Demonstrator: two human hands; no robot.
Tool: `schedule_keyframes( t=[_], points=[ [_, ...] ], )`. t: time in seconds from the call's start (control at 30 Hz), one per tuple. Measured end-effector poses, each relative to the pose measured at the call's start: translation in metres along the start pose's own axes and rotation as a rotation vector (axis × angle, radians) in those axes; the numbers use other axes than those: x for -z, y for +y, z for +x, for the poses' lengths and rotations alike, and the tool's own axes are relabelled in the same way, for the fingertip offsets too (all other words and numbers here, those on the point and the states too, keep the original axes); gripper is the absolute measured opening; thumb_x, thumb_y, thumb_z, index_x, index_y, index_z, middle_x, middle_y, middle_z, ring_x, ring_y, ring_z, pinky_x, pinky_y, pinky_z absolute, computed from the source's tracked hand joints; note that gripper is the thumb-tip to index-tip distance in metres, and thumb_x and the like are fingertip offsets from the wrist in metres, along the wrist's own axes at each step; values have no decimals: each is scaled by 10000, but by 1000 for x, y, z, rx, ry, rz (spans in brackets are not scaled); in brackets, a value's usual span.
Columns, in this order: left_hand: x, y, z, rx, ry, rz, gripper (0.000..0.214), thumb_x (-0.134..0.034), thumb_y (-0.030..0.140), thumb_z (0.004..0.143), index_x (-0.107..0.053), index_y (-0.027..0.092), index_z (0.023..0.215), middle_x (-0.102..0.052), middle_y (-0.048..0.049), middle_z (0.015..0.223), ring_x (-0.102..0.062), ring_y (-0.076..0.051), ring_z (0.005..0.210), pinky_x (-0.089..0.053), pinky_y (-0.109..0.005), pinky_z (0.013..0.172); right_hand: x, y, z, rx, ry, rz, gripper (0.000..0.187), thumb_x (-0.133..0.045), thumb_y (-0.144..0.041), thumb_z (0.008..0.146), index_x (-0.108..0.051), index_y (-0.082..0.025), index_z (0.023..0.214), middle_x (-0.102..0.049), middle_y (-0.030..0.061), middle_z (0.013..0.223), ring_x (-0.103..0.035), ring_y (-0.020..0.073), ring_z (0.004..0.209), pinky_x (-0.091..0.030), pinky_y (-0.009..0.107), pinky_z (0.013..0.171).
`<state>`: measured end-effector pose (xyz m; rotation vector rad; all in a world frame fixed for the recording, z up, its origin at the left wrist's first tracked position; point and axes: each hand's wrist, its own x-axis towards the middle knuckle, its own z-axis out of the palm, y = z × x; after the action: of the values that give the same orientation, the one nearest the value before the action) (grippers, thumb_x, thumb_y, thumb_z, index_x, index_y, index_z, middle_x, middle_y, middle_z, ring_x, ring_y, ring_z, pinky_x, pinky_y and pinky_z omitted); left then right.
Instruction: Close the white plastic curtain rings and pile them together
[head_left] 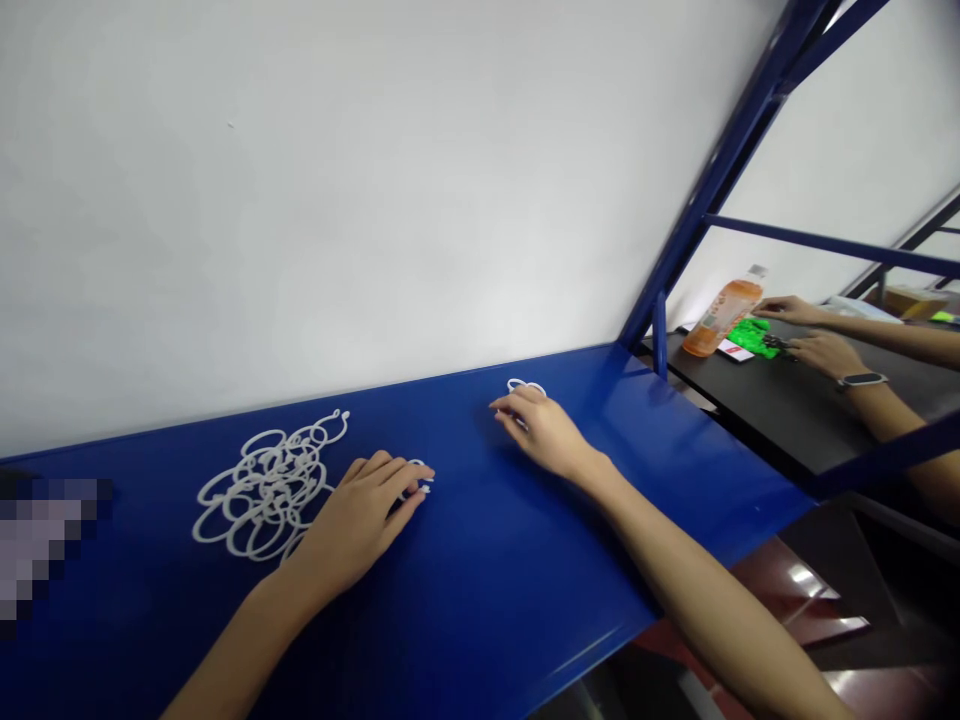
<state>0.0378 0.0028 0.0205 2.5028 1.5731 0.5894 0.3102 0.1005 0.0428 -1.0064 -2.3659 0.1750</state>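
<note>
A tangled heap of thin white loops (262, 490) with small knobs lies on the blue tabletop (480, 580), left of my left hand. My left hand (367, 510) is closed, palm down, pinching a white loop (426, 489) between thumb and fingers; most of that loop is hidden. Farther right and nearer the wall, my right hand (544, 430) has its fingers curled around another white loop (517, 383). Part of this loop shows beyond the knuckles, and a bit of white appears between the fingers and thumb.
A white wall (375, 200) rises behind the tabletop. At right stands a blue metal frame (705, 210). Past it, another person's hands (825, 350) work at a black table (780, 420) with an orange drink bottle (724, 315) and bright green pieces (754, 337).
</note>
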Motion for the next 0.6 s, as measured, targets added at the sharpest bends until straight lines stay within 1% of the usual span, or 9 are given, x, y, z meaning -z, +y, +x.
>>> schedule_keyframes(
  t=[0.1,0.17,0.23,0.3,0.37,0.43,0.5,0.53,0.6],
  points=[
    [0,7,0,32,61,-102,177,-546,336,941,-654,279,1070,-703,17,951,-610,-198,953,-435,-394,948,-15,-23,-6,138,-130,154,235,-537,-235,989,-641,-180,1194,-666,88,1113,-624,199,1036,-517,353,938],
    [1,12,-1,63,89,-184,168,-552,341,933,-649,279,1056,-696,23,937,-623,-182,930,-459,-377,943,-22,-36,-10,194,-209,246,310,-572,-243,970,-592,-190,1274,-641,96,1213,-608,206,1124,-514,367,972],
    [2,18,-1,108,87,-274,165,-548,347,932,-646,279,1046,-691,23,938,-633,-161,881,-498,-336,868,-25,-46,-12,231,-248,332,378,-598,-230,950,-544,-195,1323,-593,106,1330,-565,216,1230,-487,390,1032],
    [4,24,-1,152,59,-368,169,-542,353,933,-646,280,1043,-692,27,931,-637,-140,815,-515,-296,778,-27,-52,-13,230,-251,418,372,-601,-213,946,-531,-188,1310,-577,113,1369,-551,214,1262,-469,395,1059],
    [6,28,0,176,30,-448,186,-542,365,932,-647,281,1060,-699,32,919,-639,-127,776,-519,-279,741,-27,-54,-14,175,-249,504,292,-586,-205,956,-545,-179,1244,-636,106,1276,-615,192,1161,-503,368,1000],
    [8,31,1,193,31,-483,204,-542,375,927,-649,277,1070,-704,32,904,-641,-126,759,-521,-276,725,-28,-55,-14,101,-253,586,215,-567,-206,969,-542,-172,1180,-693,76,1097,-673,158,965,-544,317,872],
    [10,33,2,213,66,-454,207,-552,388,913,-657,271,1047,-701,30,878,-636,-131,741,-521,-281,713,-30,-55,-14,69,-258,622,180,-548,-207,980,-532,-171,1155,-695,35,944,-665,133,813,-542,275,764],
    [10,33,2,221,86,-424,203,-558,397,907,-663,270,1025,-696,30,858,-632,-133,729,-522,-284,708,-30,-54,-13,72,-254,611,163,-541,-211,985,-537,-174,1144,-685,21,901,-652,127,771,-532,263,733],
    [11,31,2,222,108,-367,198,-565,416,902,-680,274,978,-689,29,840,-624,-136,710,-524,-288,709,-31,-53,-13,102,-242,543,119,-526,-232,1002,-569,-182,1101,-673,15,884,-636,126,758,-515,255,721]
  ],
)
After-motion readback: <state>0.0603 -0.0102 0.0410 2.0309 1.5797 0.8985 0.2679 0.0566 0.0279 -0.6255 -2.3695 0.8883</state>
